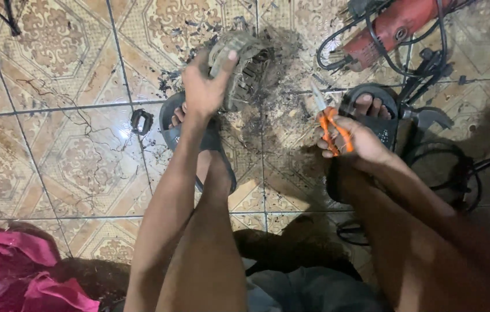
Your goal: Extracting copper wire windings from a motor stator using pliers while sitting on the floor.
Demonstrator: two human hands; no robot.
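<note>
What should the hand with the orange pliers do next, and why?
Probably bring the orange pliers in the right hand across to the round metal part, because the left hand grips that part on the floor while the pliers hang apart from it.

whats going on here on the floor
A person sits over a tiled floor. The left hand holds a round, dirty motor part on edge against the tiles. The right hand has a grip on orange-handled pliers, tips apart from the part. Dark debris lies around it; a red power tool lies nearby.

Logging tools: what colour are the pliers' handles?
Orange, on the pliers in the right hand; head view.
</note>
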